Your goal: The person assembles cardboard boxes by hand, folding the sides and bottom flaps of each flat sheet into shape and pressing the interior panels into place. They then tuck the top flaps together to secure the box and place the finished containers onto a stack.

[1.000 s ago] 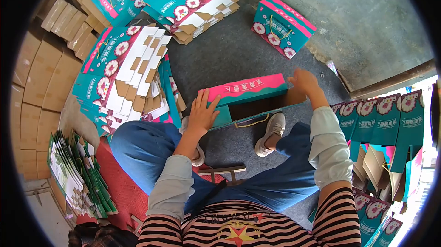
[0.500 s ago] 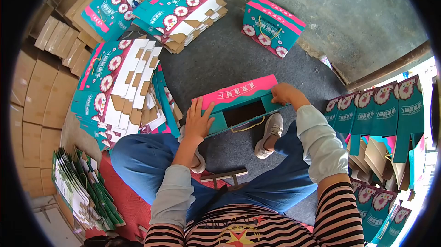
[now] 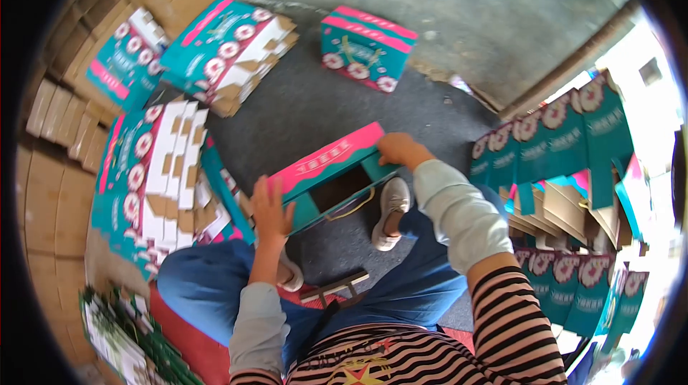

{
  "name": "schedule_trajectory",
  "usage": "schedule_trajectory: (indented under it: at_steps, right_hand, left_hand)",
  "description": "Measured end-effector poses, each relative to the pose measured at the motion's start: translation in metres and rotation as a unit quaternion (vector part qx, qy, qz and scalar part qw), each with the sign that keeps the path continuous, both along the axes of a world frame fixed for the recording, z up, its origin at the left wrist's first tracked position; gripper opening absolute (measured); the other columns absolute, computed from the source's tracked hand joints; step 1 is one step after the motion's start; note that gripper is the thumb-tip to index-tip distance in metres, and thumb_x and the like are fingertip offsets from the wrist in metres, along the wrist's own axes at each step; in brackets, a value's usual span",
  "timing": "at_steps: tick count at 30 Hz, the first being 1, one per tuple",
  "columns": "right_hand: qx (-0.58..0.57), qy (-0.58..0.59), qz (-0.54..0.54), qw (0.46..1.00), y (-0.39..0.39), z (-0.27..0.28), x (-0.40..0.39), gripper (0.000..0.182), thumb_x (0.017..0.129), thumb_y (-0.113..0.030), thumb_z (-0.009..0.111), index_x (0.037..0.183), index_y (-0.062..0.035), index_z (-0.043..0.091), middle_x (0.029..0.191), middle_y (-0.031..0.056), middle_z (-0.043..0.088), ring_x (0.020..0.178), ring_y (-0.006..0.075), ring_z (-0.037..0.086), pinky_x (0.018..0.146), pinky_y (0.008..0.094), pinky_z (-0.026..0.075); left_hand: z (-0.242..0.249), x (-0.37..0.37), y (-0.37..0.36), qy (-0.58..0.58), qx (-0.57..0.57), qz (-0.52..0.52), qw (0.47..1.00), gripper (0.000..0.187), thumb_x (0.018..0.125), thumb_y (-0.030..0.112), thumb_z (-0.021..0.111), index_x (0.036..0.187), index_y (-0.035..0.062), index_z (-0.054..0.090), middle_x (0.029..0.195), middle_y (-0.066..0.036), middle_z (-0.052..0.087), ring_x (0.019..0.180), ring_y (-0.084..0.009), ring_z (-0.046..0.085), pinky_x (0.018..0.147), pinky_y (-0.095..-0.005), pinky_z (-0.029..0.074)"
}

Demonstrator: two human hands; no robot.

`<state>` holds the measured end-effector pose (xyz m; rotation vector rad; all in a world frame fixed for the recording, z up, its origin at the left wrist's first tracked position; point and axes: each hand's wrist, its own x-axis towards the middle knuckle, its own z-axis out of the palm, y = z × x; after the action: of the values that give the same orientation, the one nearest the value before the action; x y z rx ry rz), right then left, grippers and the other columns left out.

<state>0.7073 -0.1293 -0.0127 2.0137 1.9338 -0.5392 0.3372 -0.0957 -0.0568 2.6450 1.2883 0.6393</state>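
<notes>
A teal gift box [image 3: 306, 208] with a wavy pink lid flap lies tilted between my hands, over my feet. Its top shows a dark rectangular opening [image 3: 340, 189] flanked by teal end flaps, and a yellow cord handle [image 3: 351, 206] hangs along the near side. My left hand [image 3: 271, 213] rests against the box's left end, fingers spread apart. At the opposite end, my right hand [image 3: 403, 150] has its fingers curled over the corner by the teal flap; the fingertips are partly hidden.
A finished-looking box [image 3: 368, 48] stands by the wall. Flat cartons [image 3: 154, 177] are stacked at left, with another stack [image 3: 226, 48] behind. Brown cartons [image 3: 43, 199] line the left side. Teal cartons [image 3: 573, 141] stand in rows at right. Green-white cartons [image 3: 129, 335] lie lower left.
My view has turned, so the surroundings sit differently in the frame. My left hand's fingers have lifted and spread at the box's end. My right hand stays at the other corner.
</notes>
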Motion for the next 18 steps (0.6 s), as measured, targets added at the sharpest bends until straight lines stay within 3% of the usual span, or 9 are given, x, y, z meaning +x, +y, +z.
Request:
schedule_trajectory:
  at_steps: [4, 5, 7, 11, 14, 18]
  right_hand:
    - [0.034, -0.045, -0.154, 0.987, -0.005, 0.026, -0.011, 0.069, 0.065, -0.044, 0.08, 0.115, -0.0036, 0.055, 0.111, 0.0166, 0.063, 0.105, 0.0322, 0.061, 0.084, 0.0429, 0.051]
    - [0.049, -0.043, -0.195, 0.979, -0.006, 0.027, -0.011, 0.076, 0.064, -0.044, 0.081, 0.121, -0.0029, 0.051, 0.115, 0.0171, 0.062, 0.107, 0.0322, 0.06, 0.085, 0.0434, 0.051]
    - [0.021, -0.008, -0.217, 0.976, -0.005, 0.022, -0.007, 0.079, 0.064, -0.042, 0.082, 0.123, -0.0008, 0.05, 0.12, 0.0169, 0.059, 0.111, 0.0321, 0.059, 0.088, 0.0423, 0.05]
    - [0.017, 0.087, -0.218, 0.972, -0.005, -0.006, 0.009, 0.074, 0.064, -0.04, 0.082, 0.12, 0.0011, 0.055, 0.12, 0.0186, 0.06, 0.111, 0.0339, 0.059, 0.09, 0.0427, 0.05]
    - [-0.027, 0.156, -0.245, 0.957, -0.007, 0.003, 0.012, 0.065, 0.066, -0.038, 0.081, 0.114, 0.0016, 0.062, 0.117, 0.0197, 0.062, 0.108, 0.0347, 0.06, 0.09, 0.0432, 0.049]
    - [-0.046, 0.135, -0.252, 0.957, -0.004, 0.003, 0.009, 0.057, 0.067, -0.037, 0.08, 0.107, 0.0009, 0.067, 0.112, 0.0203, 0.064, 0.104, 0.0342, 0.062, 0.088, 0.0422, 0.05]
  left_hand:
    - [-0.02, -0.005, 0.001, -0.113, -0.023, 0.107, 0.987, 0.077, 0.081, 0.038, 0.067, 0.136, -0.005, 0.036, 0.134, -0.028, 0.044, 0.125, -0.0429, 0.042, 0.101, -0.0448, 0.036]
    - [-0.024, -0.008, 0.003, -0.12, -0.14, 0.116, 0.976, 0.077, 0.082, 0.041, 0.065, 0.135, -0.0069, 0.036, 0.129, -0.029, 0.048, 0.12, -0.0438, 0.046, 0.099, -0.0444, 0.038]
    - [-0.02, -0.01, 0.006, -0.124, -0.366, 0.131, 0.913, 0.08, 0.084, 0.049, 0.061, 0.132, -0.0107, 0.036, 0.118, -0.031, 0.056, 0.112, -0.0457, 0.053, 0.094, -0.0436, 0.043]
    - [-0.02, -0.012, 0.008, -0.084, -0.36, 0.119, 0.921, 0.083, 0.086, 0.058, 0.054, 0.126, -0.0138, 0.039, 0.108, -0.033, 0.06, 0.103, -0.0446, 0.058, 0.086, -0.045, 0.047]
    - [-0.03, -0.015, 0.012, -0.073, -0.36, 0.127, 0.921, 0.083, 0.086, 0.06, 0.053, 0.121, -0.0143, 0.044, 0.106, -0.034, 0.06, 0.098, -0.042, 0.061, 0.081, -0.0434, 0.049]
    - [-0.003, -0.008, 0.003, -0.08, -0.392, 0.127, 0.908, 0.081, 0.086, 0.061, 0.052, 0.116, -0.0138, 0.048, 0.1, -0.033, 0.061, 0.088, -0.0382, 0.065, 0.074, -0.0407, 0.051]
